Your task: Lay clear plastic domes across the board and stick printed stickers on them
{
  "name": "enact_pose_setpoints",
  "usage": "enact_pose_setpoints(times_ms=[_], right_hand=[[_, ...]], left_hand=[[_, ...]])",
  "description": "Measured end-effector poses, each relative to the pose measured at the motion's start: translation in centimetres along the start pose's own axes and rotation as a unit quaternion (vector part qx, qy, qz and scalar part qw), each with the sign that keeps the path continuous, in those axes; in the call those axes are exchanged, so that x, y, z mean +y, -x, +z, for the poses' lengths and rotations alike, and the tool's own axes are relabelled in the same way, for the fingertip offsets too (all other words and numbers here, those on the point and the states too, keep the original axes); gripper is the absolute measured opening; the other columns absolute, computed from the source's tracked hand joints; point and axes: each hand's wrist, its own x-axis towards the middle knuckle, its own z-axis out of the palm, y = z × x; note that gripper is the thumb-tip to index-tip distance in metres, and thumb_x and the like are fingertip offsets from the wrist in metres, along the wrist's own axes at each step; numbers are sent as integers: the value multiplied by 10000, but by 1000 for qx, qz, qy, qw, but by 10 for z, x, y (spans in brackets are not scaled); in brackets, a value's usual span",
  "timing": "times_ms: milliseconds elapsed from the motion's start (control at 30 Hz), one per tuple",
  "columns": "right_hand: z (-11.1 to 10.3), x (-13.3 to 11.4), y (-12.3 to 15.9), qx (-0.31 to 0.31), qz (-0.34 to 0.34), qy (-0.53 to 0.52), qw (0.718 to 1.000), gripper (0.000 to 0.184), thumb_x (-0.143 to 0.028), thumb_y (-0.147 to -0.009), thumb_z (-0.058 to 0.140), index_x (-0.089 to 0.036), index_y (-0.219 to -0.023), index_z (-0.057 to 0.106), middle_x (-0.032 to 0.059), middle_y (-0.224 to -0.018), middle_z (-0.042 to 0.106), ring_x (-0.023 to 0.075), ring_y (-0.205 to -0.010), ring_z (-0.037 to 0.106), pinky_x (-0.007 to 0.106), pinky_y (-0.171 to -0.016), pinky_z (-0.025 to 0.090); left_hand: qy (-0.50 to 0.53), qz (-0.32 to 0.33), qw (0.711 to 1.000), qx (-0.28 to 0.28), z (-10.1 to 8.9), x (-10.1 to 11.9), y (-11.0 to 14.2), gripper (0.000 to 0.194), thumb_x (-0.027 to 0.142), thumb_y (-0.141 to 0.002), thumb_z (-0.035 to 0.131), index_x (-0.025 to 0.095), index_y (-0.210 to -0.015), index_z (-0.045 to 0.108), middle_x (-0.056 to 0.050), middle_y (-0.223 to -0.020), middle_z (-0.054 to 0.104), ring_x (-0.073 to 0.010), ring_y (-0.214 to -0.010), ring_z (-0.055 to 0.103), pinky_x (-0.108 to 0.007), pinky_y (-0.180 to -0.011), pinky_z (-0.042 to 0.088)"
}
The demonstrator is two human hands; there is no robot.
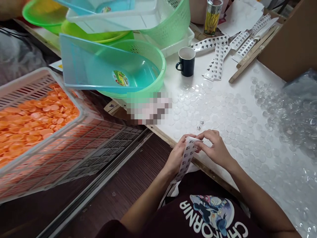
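My left hand (176, 157) is closed around a white sticker strip (188, 154) printed with rows of small dark figures. The strip hangs down toward my lap, over the table's front edge. At its upper end, my right hand (213, 145) pinches with thumb and fingertips; whether a single sticker is between them is too small to see. Just beyond my hands, two clear discs bear small black-and-white figures, one of them a printed disc (198, 128). Around them, many clear round discs (220, 115) lie spread over the white table (170, 79).
A dark mug (187, 62), a glass with yellow contents (212, 19) and more sticker strips (218, 61) are at the back. Green and blue baskets (162, 71) stand left. A white crate (81, 124) holds orange discs. Piled clear discs (287, 109) and a cardboard box (289, 39) are right.
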Motion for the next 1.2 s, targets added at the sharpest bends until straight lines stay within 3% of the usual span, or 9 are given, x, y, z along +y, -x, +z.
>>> enact_pose_setpoints(times_ms=[100,233,367,500,567,633,733,967,1200], right_hand=[[-3,6,5,-5,42,-23,999,118,-325,-935,641,-242,-860,680,-4,-827,709,202,-858,639,402,-910,394],[-1,13,12,2,74,-71,995,111,-341,-916,645,-249,-911,707,9,-873,724,210,-880,649,407,-931,420],[0,21,23,46,80,-176,980,434,-195,-933,509,-326,-1336,600,29,-1311,662,204,-1147,629,409,-1024,430],[0,29,33,66,75,-251,963,591,-109,-903,432,-394,-1408,549,-18,-1482,552,186,-1302,558,430,-1096,409],[1,31,34,70,81,-276,955,496,-117,-898,460,-368,-1271,669,-21,-1443,592,192,-1315,550,440,-1118,396],[2,32,34,77,90,-313,942,327,-141,-902,496,-305,-916,778,-13,-1356,659,200,-1301,559,440,-1135,382],[3,32,32,101,114,-421,894,366,-190,-894,577,-247,-539,642,6,-1219,731,213,-1267,586,444,-1137,384],[-3,31,33,130,186,-613,757,353,-221,-757,776,-226,-523,512,8,-1210,736,238,-1270,601,459,-1164,362],[0,34,36,130,199,-639,732,437,-256,-734,807,-214,-518,430,0,-1190,743,237,-1252,615,448,-1154,378]], left_hand=[[-125,96,987,10,-5,4,3,471,540,-872,680,194,-1189,640,-44,-945,676,-169,-789,609,-259,-713,477],[-296,154,941,53,-5,5,-1,239,396,-858,714,162,-906,692,-10,-772,628,-135,-682,535,-225,-627,423],[-301,154,938,75,-2,-2,-7,215,370,-870,672,159,-830,672,18,-688,581,-112,-604,473,-217,-574,391],[-300,149,939,75,0,-6,-9,230,378,-860,679,158,-794,666,24,-664,562,-106,-593,454,-212,-563,384],[-297,151,940,76,0,-6,-10,236,384,-859,680,158,-791,666,21,-669,570,-107,-599,464,-211,-565,388],[-291,150,942,77,1,-5,-10,240,390,-857,683,157,-797,671,17,-674,579,-109,-604,473,-211,-566,392],[-283,148,944,81,1,-5,-11,245,395,-851,692,156,-803,675,14,-677,585,-110,-609,481,-210,-566,392],[-277,151,945,87,0,-6,-11,259,399,-848,697,152,-779,659,13,-660,569,-108,-600,467,-210,-551,376],[-276,157,944,89,5,-6,-12,251,397,-839,704,166,-762,641,16,-653,564,-115,-608,473,-220,-586,402]])
